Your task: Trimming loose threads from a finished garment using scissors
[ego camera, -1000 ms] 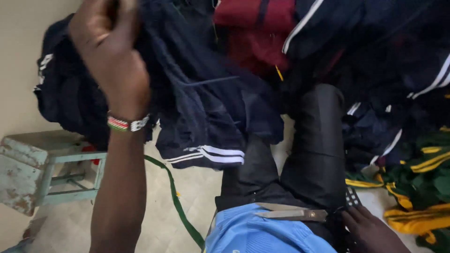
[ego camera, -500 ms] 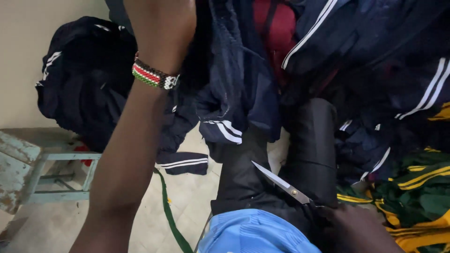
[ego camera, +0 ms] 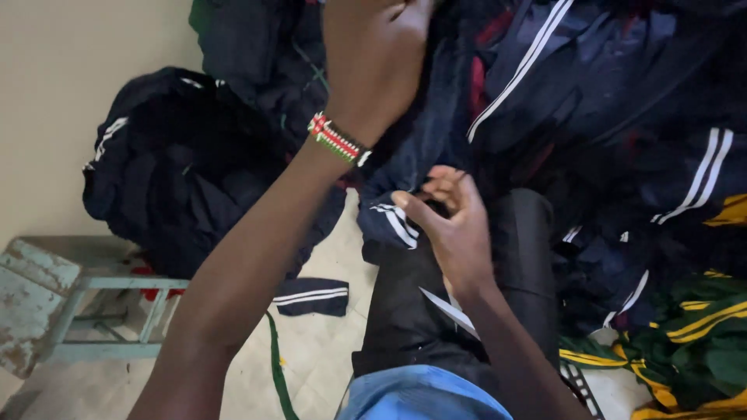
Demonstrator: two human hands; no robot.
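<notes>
Fingers of the left hand (ego camera: pixel 373 66) gripped the dark blue jacket (ego camera: pixel 436 140) at twelve o'clock. The right hand (ego camera: pixel 451 222) pinched its striped cuff (ego camera: pixel 393 222) at centre, above the scissors (ego camera: pixel 447 309).

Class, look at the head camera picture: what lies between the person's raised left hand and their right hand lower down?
In the head view, a fold of the navy garment with white stripes hangs between the left hand gripping it above and the right hand pinching it below. The beaded wristband sits beside it.
</notes>
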